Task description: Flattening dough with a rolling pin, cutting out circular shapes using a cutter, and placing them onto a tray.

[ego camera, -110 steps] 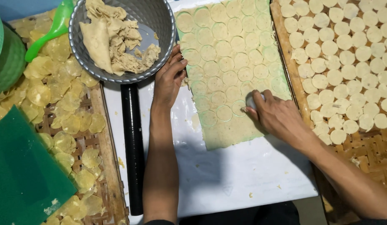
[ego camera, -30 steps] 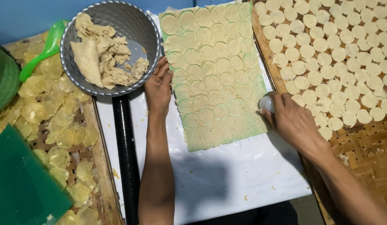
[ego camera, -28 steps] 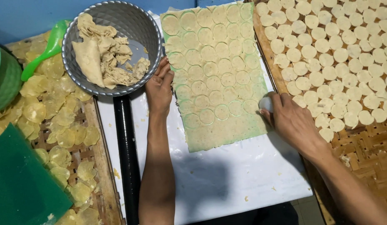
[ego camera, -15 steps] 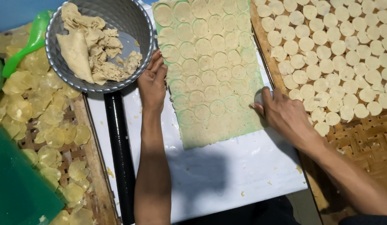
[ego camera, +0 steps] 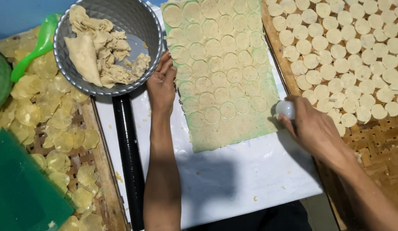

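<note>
- Your left hand lies flat, fingers spread, pinning the scored dough sheet on the bench.
- Your right hand pinches the round white cutter at the sheet's right edge.

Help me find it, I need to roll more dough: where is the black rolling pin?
The black rolling pin lies lengthwise on the left of the white sheet, below the metal bowl and beside the left forearm.
</note>
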